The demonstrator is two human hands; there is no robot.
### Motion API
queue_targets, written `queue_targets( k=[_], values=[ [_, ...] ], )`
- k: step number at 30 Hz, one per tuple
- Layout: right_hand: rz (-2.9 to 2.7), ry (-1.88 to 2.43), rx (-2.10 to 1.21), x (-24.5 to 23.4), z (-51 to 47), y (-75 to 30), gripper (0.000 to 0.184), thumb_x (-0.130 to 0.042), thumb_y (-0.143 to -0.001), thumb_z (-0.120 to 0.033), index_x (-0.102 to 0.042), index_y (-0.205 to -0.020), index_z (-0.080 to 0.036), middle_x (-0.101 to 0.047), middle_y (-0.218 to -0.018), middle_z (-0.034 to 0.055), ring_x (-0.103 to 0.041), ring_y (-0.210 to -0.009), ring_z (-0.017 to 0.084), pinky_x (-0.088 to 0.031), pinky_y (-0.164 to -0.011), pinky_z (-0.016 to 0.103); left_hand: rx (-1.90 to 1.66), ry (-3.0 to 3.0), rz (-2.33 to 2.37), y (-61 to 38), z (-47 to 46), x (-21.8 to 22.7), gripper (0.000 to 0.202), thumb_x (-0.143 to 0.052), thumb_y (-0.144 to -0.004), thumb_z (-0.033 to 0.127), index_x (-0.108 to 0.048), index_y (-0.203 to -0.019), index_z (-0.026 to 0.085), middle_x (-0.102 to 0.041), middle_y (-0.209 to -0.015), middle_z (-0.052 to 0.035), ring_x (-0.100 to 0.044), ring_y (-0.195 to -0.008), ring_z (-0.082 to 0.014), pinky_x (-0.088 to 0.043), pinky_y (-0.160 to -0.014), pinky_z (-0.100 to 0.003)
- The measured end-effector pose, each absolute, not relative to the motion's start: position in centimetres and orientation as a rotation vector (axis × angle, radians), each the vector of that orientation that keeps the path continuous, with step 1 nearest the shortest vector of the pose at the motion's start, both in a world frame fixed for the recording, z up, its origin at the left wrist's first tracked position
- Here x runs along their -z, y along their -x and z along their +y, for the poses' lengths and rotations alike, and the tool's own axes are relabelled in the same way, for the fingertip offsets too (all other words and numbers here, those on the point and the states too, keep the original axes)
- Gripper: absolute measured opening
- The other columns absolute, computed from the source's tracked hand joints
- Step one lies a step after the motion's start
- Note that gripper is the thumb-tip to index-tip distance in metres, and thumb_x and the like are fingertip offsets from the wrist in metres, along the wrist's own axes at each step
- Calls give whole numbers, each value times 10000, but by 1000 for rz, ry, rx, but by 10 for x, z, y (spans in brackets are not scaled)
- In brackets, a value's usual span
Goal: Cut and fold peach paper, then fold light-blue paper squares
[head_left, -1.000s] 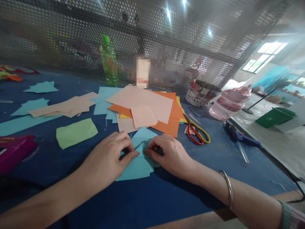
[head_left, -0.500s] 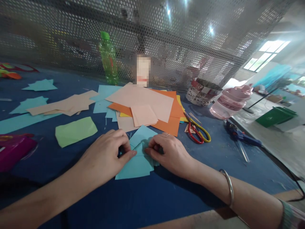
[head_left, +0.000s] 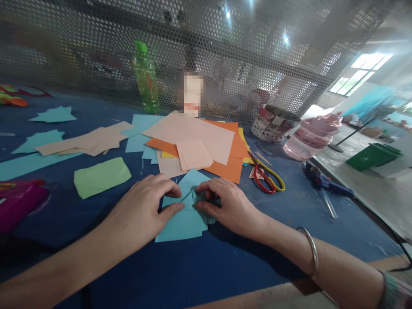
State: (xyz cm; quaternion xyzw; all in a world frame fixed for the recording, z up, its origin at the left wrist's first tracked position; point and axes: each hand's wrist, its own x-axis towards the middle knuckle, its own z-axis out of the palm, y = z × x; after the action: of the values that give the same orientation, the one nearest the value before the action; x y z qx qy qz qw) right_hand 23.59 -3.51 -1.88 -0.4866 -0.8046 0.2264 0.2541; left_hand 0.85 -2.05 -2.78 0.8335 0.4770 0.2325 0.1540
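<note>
teal paper [head_left: 183,227] on blue-covered table [head_left: 199,274], perforated metal screen [head_left: 244,73] behind, window [head_left: 362,68] right

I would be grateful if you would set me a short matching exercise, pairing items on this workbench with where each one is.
Items:
1. Left hand
2. Red-and-yellow-handled scissors
3. Blue glue gun
4. Green plastic bottle

Places:
A. On the blue table cover, right of the scissors
B. Upright in front of the perforated metal screen
C. On the folded turquoise paper
D. Just right of the orange paper sheets

Pairs: 1-C, 2-D, 3-A, 4-B
</note>
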Motion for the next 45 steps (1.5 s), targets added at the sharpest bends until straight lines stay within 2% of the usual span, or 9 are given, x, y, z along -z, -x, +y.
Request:
queue_targets(
  k=[7, 13, 23, 29, 34, 40, 45],
  values=[
    [-2098, 1269, -698, 20, -36, -233, 166, -761, -811, -156, -645, -927, -175, -666, -860, 9, -598, -756, 131, -448, -709, 265, -658, -2346, 1304, -9, -22, 26, 245, -628, -872, 480, -693, -972, 266, -676, -988, -39, -607, -960, -259, -456, -809, -368],
    [-2009, 1197, -883, 20, -38, -234, 135, -730, -821, -145, -629, -899, -188, -665, -745, -35, -586, -644, 99, -440, -638, 228, -684, -2368, 1209, -8, -23, 25, 201, -617, -895, 397, -643, -770, 241, -641, -932, -17, -582, -866, -216, -426, -758, -345],
    [-2082, 1085, -598, 24, -38, -236, 122, -757, -807, -108, -662, -819, -183, -684, -761, -19, -601, -744, 126, -435, -713, 246, -755, -2536, 1149, -12, -27, 17, 131, -586, -935, 287, -615, -819, 235, -636, -934, -20, -565, -896, -211, -388, -801, -352],
    [-2157, 989, -393, 25, -38, -238, 124, -725, -826, -67, -684, -875, -174, -711, -826, 15, -618, -817, 163, -443, -770, 284, -745, -2563, 1148, -12, -27, 18, 111, -602, -919, 264, -618, -812, 237, -643, -933, -17, -571, -901, -215, -388, -816, -362],
    [-2194, 977, -355, 29, -37, -239, 125, -752, -812, -85, -699, -871, -180, -724, -827, 18, -630, -815, 177, -467, -772, 299, -725, -2563, 1140, -11, -28, 20, 125, -608, -902, 248, -610, -778, 235, -645, -900, -14, -575, -876, -217, -387, -790, -361],
    [-2203, 931, -271, 27, -39, -238, 252, -696, -877, -128, -690, -1125, -174, -749, -997, 57, -658, -919, 189, -500, -836, 317, -697, -2548, 1141, -11, -27, 20, 135, -574, -903, 220, -591, -769, 230, -647, -898, -10, -579, -872, -215, -395, -792, -371],
    [-2289, 773, 40, 24, -38, -238, 215, -604, -965, -172, -698, -1159, -171, -767, -970, 43, -629, -858, 177, -498, -794, 314, -706, -2549, 1151, -13, -27, 19, 120, -551, -873, 159, -567, -771, 221, -643, -881, -11, -574, -864, -209, -406, -806, -377]
  ],
)
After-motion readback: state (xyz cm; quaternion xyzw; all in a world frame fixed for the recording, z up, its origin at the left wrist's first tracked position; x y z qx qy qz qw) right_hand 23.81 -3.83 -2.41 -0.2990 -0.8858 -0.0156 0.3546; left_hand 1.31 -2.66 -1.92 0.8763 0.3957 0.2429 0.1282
